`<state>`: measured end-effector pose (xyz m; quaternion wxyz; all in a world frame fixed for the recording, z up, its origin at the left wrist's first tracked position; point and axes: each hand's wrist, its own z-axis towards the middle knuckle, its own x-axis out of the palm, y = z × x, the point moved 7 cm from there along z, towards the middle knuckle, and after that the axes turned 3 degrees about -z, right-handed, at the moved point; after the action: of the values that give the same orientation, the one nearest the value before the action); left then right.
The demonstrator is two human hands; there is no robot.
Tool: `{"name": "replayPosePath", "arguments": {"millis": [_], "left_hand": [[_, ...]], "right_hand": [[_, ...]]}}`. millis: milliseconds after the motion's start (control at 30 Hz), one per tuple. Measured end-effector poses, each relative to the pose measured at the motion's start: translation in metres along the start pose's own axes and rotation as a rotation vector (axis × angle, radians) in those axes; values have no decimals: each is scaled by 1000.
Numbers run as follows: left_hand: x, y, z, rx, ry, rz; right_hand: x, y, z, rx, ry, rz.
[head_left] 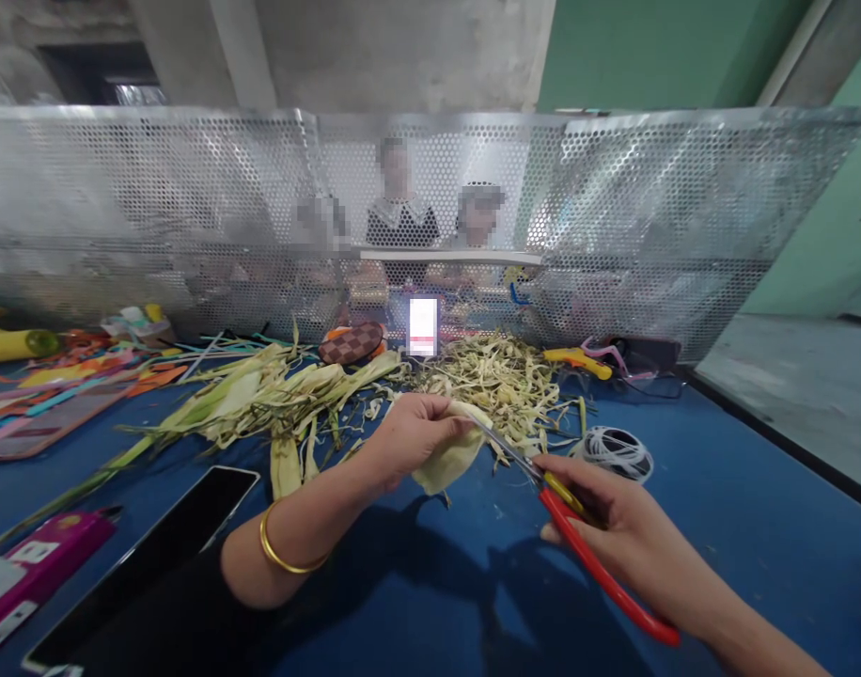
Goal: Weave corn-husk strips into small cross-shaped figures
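My left hand point(413, 432), a gold bangle behind its wrist, pinches a pale corn husk point(450, 461) above the blue table. In my right hand point(606, 498) are scissors point(578, 536) with red and yellow handles, gripped around the handles. Their metal blades point up and left and meet the upper right edge of the husk. How far apart the blades are, I cannot tell. A pile of shredded husk point(508, 376) lies just behind my hands. Longer whole husks point(261, 395) are heaped to the left.
A phone point(155, 555) and a magenta box point(50, 564) lie at the front left. White cord point(618, 451) sits coiled at the right, near a yellow-handled tool point(578, 361). A perforated metal screen point(191, 207) stands along the back, people behind it.
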<state>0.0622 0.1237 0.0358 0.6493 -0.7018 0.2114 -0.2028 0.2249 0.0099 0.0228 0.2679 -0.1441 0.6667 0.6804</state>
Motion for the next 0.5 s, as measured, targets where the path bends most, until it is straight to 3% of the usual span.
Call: {"name": "replayPosePath", "arguments": {"millis": [367, 500], "left_hand": [[-4, 4, 2, -99, 22, -5], [-4, 1, 1, -93, 45, -13]], "right_hand": [[7, 1, -3, -9, 27, 56], [13, 1, -3, -12, 90, 41]]}}
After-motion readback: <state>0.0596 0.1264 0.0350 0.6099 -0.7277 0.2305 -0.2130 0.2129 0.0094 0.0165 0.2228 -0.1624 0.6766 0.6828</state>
